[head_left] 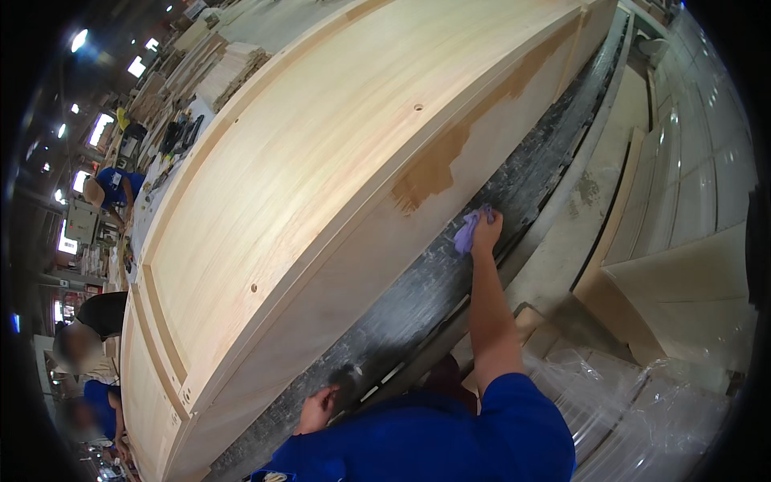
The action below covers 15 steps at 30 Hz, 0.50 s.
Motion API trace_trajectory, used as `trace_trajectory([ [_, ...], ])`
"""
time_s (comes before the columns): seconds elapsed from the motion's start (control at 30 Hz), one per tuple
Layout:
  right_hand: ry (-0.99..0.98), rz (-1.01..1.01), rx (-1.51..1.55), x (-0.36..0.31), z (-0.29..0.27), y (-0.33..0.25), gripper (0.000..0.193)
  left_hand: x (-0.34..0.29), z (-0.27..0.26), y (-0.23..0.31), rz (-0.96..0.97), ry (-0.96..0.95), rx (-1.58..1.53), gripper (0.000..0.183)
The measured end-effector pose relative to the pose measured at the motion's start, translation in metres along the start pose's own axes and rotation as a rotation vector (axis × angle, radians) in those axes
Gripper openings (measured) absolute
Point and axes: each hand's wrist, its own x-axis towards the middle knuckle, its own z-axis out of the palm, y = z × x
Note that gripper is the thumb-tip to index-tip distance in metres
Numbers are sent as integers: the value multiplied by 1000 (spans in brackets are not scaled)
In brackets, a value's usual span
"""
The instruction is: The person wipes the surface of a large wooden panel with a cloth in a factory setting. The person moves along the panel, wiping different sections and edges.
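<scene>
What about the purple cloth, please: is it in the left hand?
No, the purple cloth is in the right hand.

We've got a pretty dim workshop off to our left, with a lamp [79, 40] glaring and bright rectangles [99, 129] beyond (windows or light panels, we honestly can't tell). We also see stacked boards [231, 74], a cluttered desk [159, 191], greyish floor [291, 30], and clear plastic wrap [634, 414] lower right.

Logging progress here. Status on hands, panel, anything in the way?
Right hand gripping purple cloth at dark surface. Left hand low, fingers curled, contents unclear. Wooden panel: brown patch along side. Possible obstruction: panel's side, left of cloth.
</scene>
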Motion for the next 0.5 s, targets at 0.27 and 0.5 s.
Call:
trace_trajectory([
  [0.27, -148, -65, -326, -78, 31, 36, 20, -10, 37, 5, 18, -102, 51, 25],
  [0.5, -108, -142, -341, -35, 37, 19, 20, 26, 4, 15, -98, -67, 16, 23],
])
